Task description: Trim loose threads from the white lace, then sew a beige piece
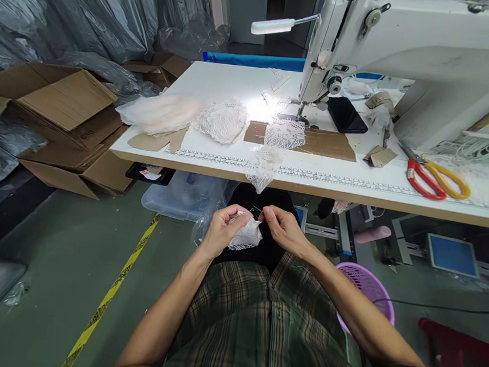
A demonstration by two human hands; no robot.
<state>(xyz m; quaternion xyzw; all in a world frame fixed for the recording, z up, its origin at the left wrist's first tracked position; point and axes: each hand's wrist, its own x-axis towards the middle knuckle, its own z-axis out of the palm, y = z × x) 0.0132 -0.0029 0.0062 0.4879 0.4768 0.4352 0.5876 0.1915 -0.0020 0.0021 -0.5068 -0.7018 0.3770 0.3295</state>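
Observation:
Over my lap, my left hand (224,227) pinches a small piece of white lace (246,236) by its upper edge. My right hand (284,228) is closed just to the right, thumb and finger together. A thin, dark, pointed thing (256,209) sticks out from its fingertips toward the lace; it is too small to name. Above the hands, another strip of white lace (263,169) hangs over the table's front edge. It runs back over a brown cardboard strip (331,145) toward the needle of the white sewing machine (331,48).
Left on the white table (219,78) lie a lace heap (222,121) and pale padded cups (160,110). To the right are a black phone (347,115) and red-and-yellow-handled scissors (436,176). Cardboard boxes (67,99) stand at left; a purple basket (368,286) is on the floor.

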